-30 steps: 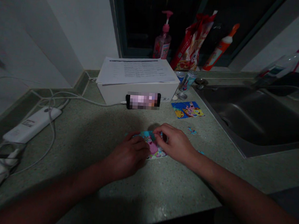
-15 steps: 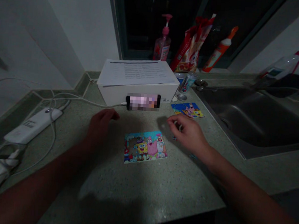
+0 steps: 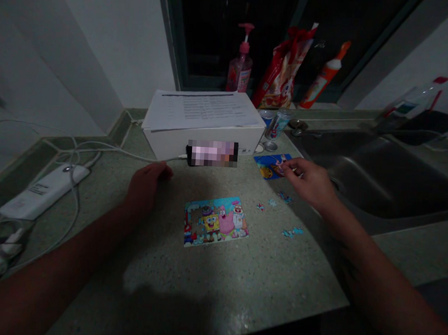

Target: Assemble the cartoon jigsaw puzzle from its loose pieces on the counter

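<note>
A small cartoon jigsaw puzzle (image 3: pixel 215 221) lies flat in the middle of the speckled counter (image 3: pixel 220 283), with a gap in its left part. My left hand (image 3: pixel 146 184) rests on the counter to the upper left of it, fingers loosely curled, holding nothing I can see. My right hand (image 3: pixel 310 179) reaches to the right rear, its fingertips on a second blue cartoon picture card (image 3: pixel 270 165). Several loose puzzle pieces (image 3: pixel 283 196) lie between the puzzle and that hand.
A white box (image 3: pixel 203 128) topped with printed sheets stands behind, a phone (image 3: pixel 211 153) leaning on its front. A steel sink (image 3: pixel 383 177) is at right. Bottles and a red bag (image 3: pixel 281 72) line the sill. Cables and a white power strip (image 3: pixel 42 189) lie at left.
Both hands have lifted off the puzzle. The left one drew back to the upper left; the right one swung out to the blue picture card by the sink.
</note>
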Tool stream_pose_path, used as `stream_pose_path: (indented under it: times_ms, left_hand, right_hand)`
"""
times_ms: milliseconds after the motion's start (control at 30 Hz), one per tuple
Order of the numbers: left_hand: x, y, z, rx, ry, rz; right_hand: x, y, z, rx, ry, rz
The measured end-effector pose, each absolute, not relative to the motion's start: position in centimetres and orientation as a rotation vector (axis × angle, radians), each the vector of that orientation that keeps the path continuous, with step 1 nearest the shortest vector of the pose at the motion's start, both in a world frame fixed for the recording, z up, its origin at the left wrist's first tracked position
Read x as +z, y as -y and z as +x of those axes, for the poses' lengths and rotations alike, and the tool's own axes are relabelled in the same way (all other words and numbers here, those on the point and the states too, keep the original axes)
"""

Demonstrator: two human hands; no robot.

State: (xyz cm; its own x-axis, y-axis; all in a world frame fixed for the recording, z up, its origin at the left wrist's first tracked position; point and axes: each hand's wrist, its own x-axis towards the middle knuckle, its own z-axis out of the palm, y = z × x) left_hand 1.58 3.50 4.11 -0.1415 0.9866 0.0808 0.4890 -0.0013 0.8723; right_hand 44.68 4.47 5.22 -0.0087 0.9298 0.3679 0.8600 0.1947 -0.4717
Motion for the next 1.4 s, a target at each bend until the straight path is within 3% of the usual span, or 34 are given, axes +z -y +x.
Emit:
stream_pose_path:
  times_ms: [100,700,867,1400]
  left_hand:
    - [4.3,-3.7,1.8,1.12,-1.724,1.333]
    - [3.5,-4.1,1.4,1.059,-1.793,1.396]
    - [4.3,-3.8,1.8,1.03,-1.829,1.407]
    - [4.9,-3.4,2.2,1.051,-1.849,1.448]
  right_hand:
    - [5.0,-4.8,45.1,0.175,1.917,-1.671]
    - [5.0,-4.7,50.9,0.259,2.029,-1.999]
    - [5.1,-4.3,50.1,0.233,2.254,-1.992]
    - [5.6,-4.0,47.9,0.16,2.225,-2.125]
